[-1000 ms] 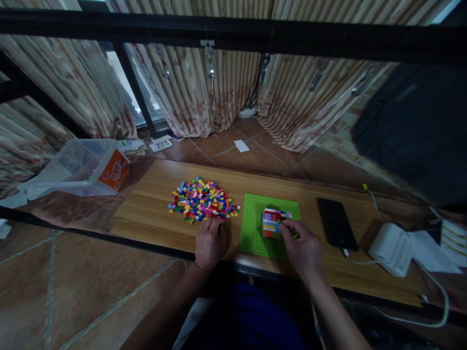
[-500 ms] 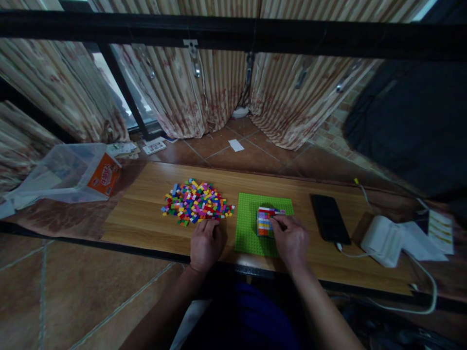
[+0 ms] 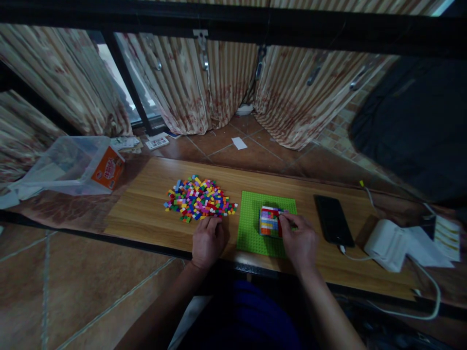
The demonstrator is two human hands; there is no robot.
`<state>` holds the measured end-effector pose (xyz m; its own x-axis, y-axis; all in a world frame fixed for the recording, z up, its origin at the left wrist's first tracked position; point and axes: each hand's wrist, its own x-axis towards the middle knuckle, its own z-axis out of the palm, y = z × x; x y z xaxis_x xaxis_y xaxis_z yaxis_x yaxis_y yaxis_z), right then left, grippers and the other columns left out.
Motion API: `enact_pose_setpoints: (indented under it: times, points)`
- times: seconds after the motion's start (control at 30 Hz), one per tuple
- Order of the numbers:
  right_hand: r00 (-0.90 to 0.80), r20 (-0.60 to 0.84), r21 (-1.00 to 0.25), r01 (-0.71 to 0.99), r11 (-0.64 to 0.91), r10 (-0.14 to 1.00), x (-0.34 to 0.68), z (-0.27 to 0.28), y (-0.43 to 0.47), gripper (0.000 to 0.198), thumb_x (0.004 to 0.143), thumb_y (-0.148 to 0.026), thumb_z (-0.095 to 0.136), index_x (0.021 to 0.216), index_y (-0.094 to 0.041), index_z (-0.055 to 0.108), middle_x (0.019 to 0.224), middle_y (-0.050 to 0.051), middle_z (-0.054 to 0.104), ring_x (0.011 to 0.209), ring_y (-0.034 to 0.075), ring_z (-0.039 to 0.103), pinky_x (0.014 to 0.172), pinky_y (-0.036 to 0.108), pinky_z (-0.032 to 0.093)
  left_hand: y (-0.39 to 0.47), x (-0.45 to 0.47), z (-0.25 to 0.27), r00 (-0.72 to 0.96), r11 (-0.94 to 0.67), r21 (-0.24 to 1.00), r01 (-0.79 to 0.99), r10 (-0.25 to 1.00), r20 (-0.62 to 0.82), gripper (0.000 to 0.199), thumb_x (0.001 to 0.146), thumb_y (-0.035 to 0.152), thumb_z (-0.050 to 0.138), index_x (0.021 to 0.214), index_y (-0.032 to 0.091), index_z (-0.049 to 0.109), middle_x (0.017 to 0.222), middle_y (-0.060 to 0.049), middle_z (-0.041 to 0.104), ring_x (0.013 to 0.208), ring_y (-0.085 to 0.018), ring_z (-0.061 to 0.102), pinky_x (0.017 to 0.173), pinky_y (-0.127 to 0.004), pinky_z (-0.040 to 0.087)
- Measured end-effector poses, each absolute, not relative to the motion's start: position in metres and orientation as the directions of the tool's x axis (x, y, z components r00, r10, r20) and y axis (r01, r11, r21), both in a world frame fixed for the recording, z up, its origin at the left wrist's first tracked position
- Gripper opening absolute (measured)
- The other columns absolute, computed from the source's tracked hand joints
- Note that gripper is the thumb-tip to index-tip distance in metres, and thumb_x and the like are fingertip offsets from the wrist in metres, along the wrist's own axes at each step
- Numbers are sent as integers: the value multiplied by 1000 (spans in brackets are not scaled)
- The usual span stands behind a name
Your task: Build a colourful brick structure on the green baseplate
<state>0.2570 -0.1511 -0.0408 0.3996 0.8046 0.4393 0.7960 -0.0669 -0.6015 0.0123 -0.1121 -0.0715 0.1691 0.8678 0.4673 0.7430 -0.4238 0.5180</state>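
Observation:
A green studded baseplate point(image 3: 248, 233) lies on the wooden board, bearing a small block of stacked multicoloured building bricks point(image 3: 268, 223). My right hand point(image 3: 301, 238) is at the right side of that stack, thumb and fingers pinched on a small brick at its upper right edge; the fingers partly hide the brick. My left hand point(image 3: 207, 241) rests closed at the near edge of a heap of loose coloured bricks point(image 3: 199, 197). Its fingers are curled together, and what they hold, if anything, is hidden.
Right of the baseplate lies a black phone point(image 3: 333, 219) with a white cable plugged in, beside a white boxy device point(image 3: 386, 245) and papers. A clear plastic bin point(image 3: 73, 167) with an orange label stands at far left. The wooden board point(image 3: 142, 209) has a dark front edge.
My right hand has shifted slightly right along the brick stack, uncovering more of its top. The left hand stays closed by the heap. The whole view has shifted slightly.

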Motion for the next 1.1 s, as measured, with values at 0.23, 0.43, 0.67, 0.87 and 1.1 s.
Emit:
enact_pose_setpoints:
  times: [0.23, 0.43, 0.67, 0.87, 1.1]
  points:
    - [404, 493, -512, 851, -119, 770, 259, -50, -135, 38, 89, -49, 52, 102, -16, 67, 99, 14, 67, 98, 28, 56, 89, 45, 41, -112, 12, -71, 171, -420, 522, 743, 872, 458, 13, 88, 13, 52, 93, 19, 62, 90, -7, 66, 85, -21, 62, 77, -33, 51]
    - [399, 501, -518, 849, -103, 768, 259, -64, -131, 39, 89, -50, 52, 106, -17, 66, 104, 14, 66, 101, 27, 56, 89, 45, 42, -112, 12, -73, 160, -407, 527, 746, 878, 450, 13, 87, 14, 53, 92, 20, 63, 88, -6, 66, 84, -21, 63, 77, -32, 51]
    - [393, 447, -557, 825, -94, 804, 253, -64, -132, 38, 92, -47, 48, 107, -17, 66, 105, 14, 66, 102, 27, 55, 90, 44, 42, -113, 11, -73, 145, -392, 570, 722, 892, 429, 13, 87, 14, 53, 93, 20, 63, 91, -6, 67, 85, -20, 64, 77, -31, 52]
    - [412, 454, -597, 799, -73, 790, 255, -61, -132, 39, 91, -47, 49, 108, -15, 65, 103, 14, 66, 99, 26, 57, 90, 45, 45, -115, 10, -68, 149, -424, 620, 660, 883, 445, 16, 88, 13, 52, 99, 20, 62, 95, -6, 67, 90, -18, 66, 83, -31, 54]
    - [429, 521, -667, 745, 38, 738, 256, -39, -149, 32, 95, -38, 45, 105, -16, 65, 99, 12, 67, 98, 24, 61, 90, 42, 48, -112, 7, -66, 139, -417, 662, 623, 892, 430, 22, 88, 14, 50, 104, 20, 64, 101, -8, 67, 95, -19, 65, 86, -31, 54]
